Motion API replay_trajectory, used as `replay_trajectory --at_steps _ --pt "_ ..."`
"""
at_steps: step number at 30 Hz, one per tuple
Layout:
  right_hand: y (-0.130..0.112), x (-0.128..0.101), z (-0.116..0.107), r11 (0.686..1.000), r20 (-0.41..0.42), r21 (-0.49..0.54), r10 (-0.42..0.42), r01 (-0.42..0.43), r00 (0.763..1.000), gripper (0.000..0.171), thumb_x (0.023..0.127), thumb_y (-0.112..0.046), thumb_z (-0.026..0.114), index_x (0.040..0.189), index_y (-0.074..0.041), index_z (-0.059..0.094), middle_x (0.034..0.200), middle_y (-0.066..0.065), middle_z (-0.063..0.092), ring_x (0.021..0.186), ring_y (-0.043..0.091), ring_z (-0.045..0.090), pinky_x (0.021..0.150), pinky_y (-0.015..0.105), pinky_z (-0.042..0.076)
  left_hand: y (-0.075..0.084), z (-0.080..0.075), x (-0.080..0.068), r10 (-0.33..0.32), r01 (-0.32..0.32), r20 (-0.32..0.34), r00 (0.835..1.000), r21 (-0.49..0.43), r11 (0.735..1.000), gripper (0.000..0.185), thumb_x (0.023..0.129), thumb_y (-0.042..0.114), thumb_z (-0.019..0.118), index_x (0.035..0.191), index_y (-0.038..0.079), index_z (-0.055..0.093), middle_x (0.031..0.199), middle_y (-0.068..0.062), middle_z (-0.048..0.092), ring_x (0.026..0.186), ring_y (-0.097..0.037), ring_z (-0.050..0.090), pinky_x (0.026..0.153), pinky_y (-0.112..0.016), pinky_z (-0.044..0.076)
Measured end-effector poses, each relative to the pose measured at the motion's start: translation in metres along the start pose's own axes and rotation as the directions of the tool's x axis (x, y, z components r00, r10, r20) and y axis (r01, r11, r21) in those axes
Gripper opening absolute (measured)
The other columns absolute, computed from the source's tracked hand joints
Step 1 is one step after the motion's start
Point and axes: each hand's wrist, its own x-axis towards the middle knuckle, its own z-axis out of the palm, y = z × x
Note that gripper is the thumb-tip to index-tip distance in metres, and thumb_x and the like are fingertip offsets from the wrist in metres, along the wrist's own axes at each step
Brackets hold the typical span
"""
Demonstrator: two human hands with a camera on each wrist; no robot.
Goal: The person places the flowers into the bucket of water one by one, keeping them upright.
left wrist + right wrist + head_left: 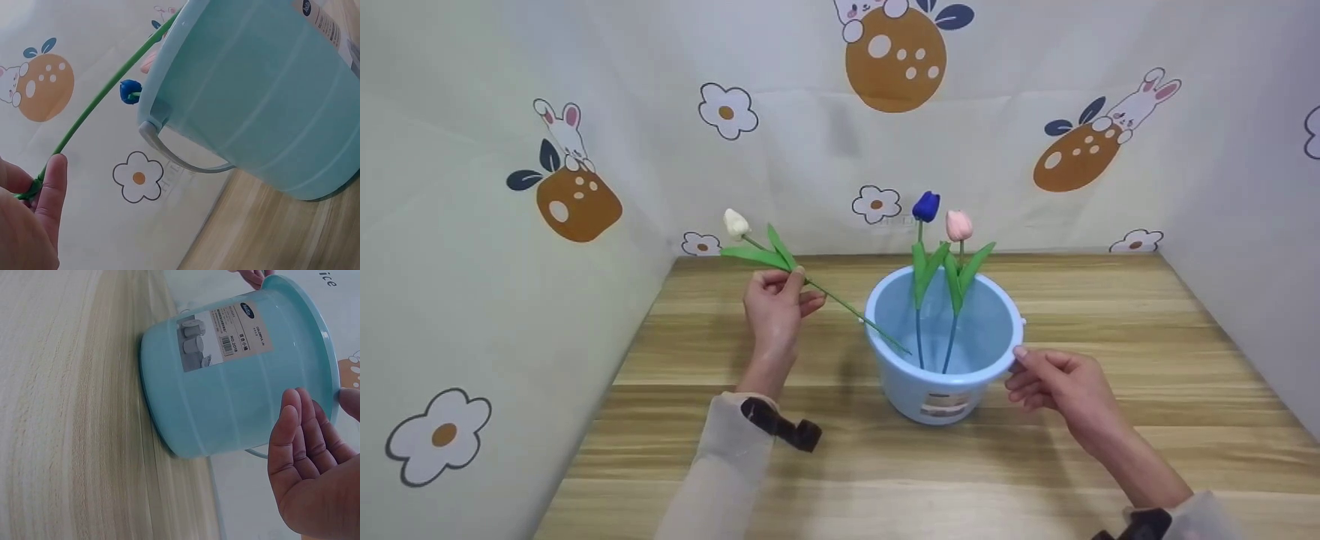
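Now white tulip (737, 223) pinched in left hand (775, 302); right hand (1054, 382) touching bucket (941, 390).

Both hands are bare. The left hand (775, 304) comes out of a pale, thin cream sleeve (725, 457) with a black clip-like mount (780, 425) at the wrist. The right hand (1061, 382) has a similar light sleeve (1207, 514) and what seems a matching black mount (1144, 523), mostly cut off at the edge.

bucket (236, 382) | white label (225, 334) on side wall | "NO 2018" legible | small dark brand logo at top, unreadable | remaining print too small to read
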Motion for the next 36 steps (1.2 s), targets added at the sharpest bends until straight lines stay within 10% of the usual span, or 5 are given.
replay_trajectory --at_steps 28,36 --pt "0.0 0.001 0.0 1.0 -0.005 -0.01 0.001 -0.001 1.0 0.033 0.106 -0.033 0.066 0.097 -0.003 0.077 0.081 0.002 0.078 0.074 0.016 0.075 0.068 0.029 0.063 -0.003 0.017 -0.013 0.147 -0.156 0.076 0.986 0.119 0.981 0.014 0.1 0.003 0.07 0.104 0.003 0.057 0.092 -0.008 0.069 0.075 -0.015 0.068 0.056 -0.022 0.057" --pt "0.001 -0.001 0.003 0.999 -0.003 0.022 -0.031 0.031 1.0 0.03 0.107 -0.025 0.065 0.092 -0.002 0.076 0.076 0.003 0.077 0.07 0.017 0.075 0.063 0.029 0.062 -0.006 0.021 -0.017 0.184 -0.202 0.111 0.977 0.182 0.962 0.013 0.097 0.003 0.073 0.101 0.001 0.061 0.095 -0.009 0.069 0.083 -0.014 0.066 0.072 -0.021 0.055"
